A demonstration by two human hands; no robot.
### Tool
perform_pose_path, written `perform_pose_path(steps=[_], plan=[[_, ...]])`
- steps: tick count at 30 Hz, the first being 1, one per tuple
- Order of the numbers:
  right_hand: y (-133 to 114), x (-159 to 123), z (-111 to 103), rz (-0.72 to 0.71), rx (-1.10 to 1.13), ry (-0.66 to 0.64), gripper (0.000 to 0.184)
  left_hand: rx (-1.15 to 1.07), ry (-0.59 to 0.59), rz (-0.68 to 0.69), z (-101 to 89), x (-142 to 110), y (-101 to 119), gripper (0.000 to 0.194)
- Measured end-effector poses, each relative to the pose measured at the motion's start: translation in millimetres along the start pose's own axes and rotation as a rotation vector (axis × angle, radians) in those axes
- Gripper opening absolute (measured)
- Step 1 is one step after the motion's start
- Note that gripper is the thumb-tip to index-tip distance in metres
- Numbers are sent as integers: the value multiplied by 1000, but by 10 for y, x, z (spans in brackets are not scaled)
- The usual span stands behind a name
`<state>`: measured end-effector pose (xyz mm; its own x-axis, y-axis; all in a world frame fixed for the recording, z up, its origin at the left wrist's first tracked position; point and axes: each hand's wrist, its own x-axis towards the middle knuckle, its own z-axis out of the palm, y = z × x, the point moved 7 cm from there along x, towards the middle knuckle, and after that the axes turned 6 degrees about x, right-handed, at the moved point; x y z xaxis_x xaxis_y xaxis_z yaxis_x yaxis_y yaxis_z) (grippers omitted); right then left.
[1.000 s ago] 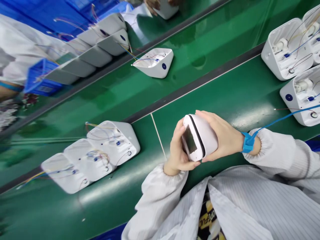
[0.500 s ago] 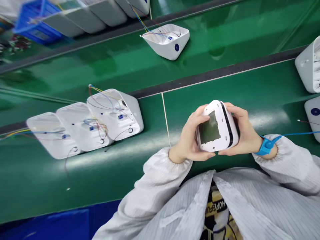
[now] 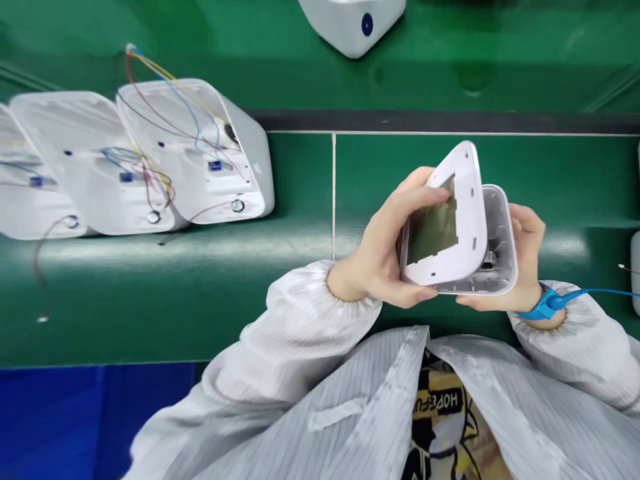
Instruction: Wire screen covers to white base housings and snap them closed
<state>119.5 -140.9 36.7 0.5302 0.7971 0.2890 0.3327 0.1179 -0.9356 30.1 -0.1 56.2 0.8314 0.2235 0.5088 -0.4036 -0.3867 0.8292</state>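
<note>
My left hand (image 3: pixel 395 240) grips a white front panel (image 3: pixel 470 207) with a dark greenish screen (image 3: pixel 433 227) set in it, the thumb lying over the screen. Behind it, my right hand (image 3: pixel 525 253) is wrapped around a white plastic housing (image 3: pixel 510 273), whose open inside shows ribs and a small dark part. Panel and housing stand apart at an angle on the right and come close together toward the lower left; whether they touch there I cannot tell. A blue wrist strap (image 3: pixel 543 305) with a cord circles my right wrist.
Several open white housings (image 3: pixel 263 167) with coloured wires lie in a row at the left of the green table (image 3: pixel 295 320). Another white housing (image 3: pixel 350 27) stands beyond the dark rail (image 3: pixel 425 121). At the right edge, part of a white piece (image 3: pixel 636 267) shows.
The panel has swung away from the housing, opening a wide gap that shows the inside. Both hands keep their hold. The view has turned and moved closer to the table.
</note>
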Motion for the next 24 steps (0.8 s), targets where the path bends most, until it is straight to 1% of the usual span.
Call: perform_pose_path(steps=[3, 7, 9, 11, 12, 13, 14, 16, 17, 18, 19, 20, 22, 24], plan=[[-27, 29, -13, -25, 18, -1, 103, -14, -10, 7, -21, 2, 24, 78], [-11, 14, -29, -20, 75, -58, 105, 86, -16, -101, -37, -54, -64, 90], [20, -20, -103, -5, 20, -93, 108, 104, -33, -140, -17, -83, -105, 93], [30, -48, -217, 13, -46, -154, 112, 83, -44, -122, 11, -101, -100, 94], [14, -52, -283, 21, -75, -186, 111, 73, -51, -104, 28, -107, -88, 95], [-21, -44, -355, 25, -105, -207, 105, 66, -62, -87, 46, -112, -75, 97], [-82, -20, -429, 14, -146, -208, 94, 59, -73, -66, 65, -116, -57, 99], [-252, 73, -550, -27, -279, -160, 62, 35, -104, -24, 105, -119, -11, 103], [-340, 133, -566, -46, -357, -147, 45, 16, -121, -10, 123, -119, 11, 104], [-409, 194, -539, -53, -422, -164, 33, -10, -138, -11, 139, -117, 26, 105], [-454, 251, -473, -51, -467, -216, 26, -36, -150, -29, 148, -113, 32, 104], [-476, 299, -381, -42, -491, -290, 23, -57, -153, -62, 149, -107, 27, 102], [-477, 364, -194, -28, -496, -425, 24, -75, -142, -138, 128, -93, 10, 99], [-445, 400, -59, -12, -469, -496, 23, -58, -141, -182, 101, -78, 8, 98]])
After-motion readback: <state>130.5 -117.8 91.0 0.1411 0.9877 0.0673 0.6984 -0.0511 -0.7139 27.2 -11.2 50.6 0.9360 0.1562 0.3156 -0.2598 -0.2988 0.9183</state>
